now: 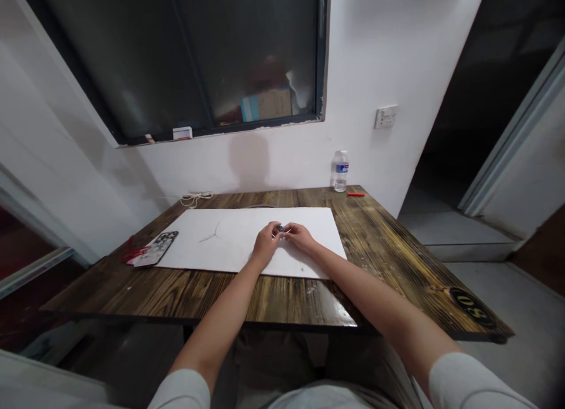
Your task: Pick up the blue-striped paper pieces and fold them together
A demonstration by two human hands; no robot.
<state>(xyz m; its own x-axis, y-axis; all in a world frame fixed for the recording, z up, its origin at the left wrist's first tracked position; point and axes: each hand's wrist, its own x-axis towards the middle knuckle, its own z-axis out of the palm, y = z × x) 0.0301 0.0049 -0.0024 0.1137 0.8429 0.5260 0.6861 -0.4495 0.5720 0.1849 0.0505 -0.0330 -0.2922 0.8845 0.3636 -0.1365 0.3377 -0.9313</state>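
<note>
Fingers of the left hand and right hand pinch a small dark object from opposite sides, just below the middle of the frame. It sits directly between the fingertips, about equally near both hands; its long axis is too small to tell. Beneath them, a smooth, matte white board stretches across a glossy, streaky-grained wooden surface. Left of centre, a thin, forked dark strand lies on the board; farther left rests a flat, black-and-white patterned rectangle with rounded corners.
</note>
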